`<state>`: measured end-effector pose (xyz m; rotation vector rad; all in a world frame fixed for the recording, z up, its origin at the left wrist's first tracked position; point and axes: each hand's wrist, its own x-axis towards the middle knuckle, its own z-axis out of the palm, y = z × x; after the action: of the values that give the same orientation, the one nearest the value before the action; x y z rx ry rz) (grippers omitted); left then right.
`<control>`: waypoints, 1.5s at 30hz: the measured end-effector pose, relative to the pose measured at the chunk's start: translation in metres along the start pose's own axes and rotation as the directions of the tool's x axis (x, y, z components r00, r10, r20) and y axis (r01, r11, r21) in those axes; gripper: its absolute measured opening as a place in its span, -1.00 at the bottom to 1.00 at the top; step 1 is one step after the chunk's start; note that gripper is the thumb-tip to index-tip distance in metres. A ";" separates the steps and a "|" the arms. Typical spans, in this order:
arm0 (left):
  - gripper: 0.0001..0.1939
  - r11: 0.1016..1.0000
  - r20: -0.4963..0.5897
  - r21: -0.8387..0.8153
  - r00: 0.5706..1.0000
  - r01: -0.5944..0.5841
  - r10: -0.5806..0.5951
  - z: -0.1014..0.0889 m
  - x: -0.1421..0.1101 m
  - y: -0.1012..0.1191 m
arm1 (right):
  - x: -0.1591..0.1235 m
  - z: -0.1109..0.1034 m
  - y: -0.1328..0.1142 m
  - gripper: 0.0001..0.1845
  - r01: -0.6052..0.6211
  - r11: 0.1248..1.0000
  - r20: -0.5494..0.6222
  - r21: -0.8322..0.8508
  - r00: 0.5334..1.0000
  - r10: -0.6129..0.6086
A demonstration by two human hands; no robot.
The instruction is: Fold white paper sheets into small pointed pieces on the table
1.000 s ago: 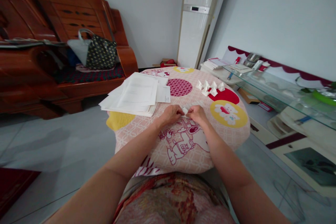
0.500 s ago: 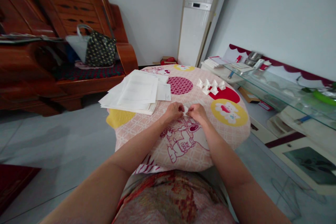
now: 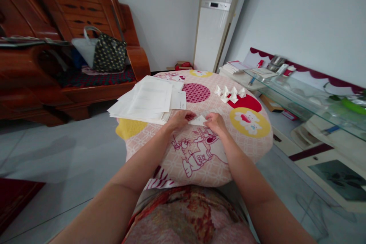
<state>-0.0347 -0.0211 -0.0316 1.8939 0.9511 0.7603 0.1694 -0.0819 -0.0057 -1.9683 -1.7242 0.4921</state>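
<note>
A small white paper strip [image 3: 198, 121] lies between my two hands on the round table with a pink cartoon cloth [image 3: 200, 152]. My left hand [image 3: 178, 119] pinches its left end, fingers closed. My right hand [image 3: 215, 122] pinches its right end. A stack of white paper sheets [image 3: 148, 101] sits just left of my left hand. Several small folded white paper pieces [image 3: 230, 94] stand farther back on the right of the cloth.
A wooden bench [image 3: 57, 57] with a dark spotted bag [image 3: 107, 53] stands at the back left. A tall white air conditioner [image 3: 213, 19] is in the corner. A glass-topped low cabinet [image 3: 309, 99] with papers and small items runs along the right wall.
My left hand has moved left, away from the right hand, and the folded paper between them now shows stretched out as a longer strip.
</note>
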 end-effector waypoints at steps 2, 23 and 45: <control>-0.50 1.000 -0.042 0.003 0.999 0.029 -0.029 -0.002 0.000 -0.001 | 0.001 0.000 0.000 -0.65 0.007 1.000 0.003 0.006 1.000 -0.007; -0.57 0.885 -0.226 -0.461 0.973 -0.059 -0.053 0.007 -0.007 0.025 | -0.011 -0.013 0.000 -0.79 -0.105 0.612 0.042 0.784 0.992 0.117; -0.45 0.670 -0.004 -0.742 1.000 -0.019 0.024 0.012 -0.013 0.042 | -0.014 -0.005 0.001 -0.62 -0.202 0.454 0.272 0.868 0.958 -0.094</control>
<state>-0.0187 -0.0513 -0.0010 1.1684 0.4779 0.9717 0.1711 -0.0966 -0.0031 -1.1589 -1.0881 1.4369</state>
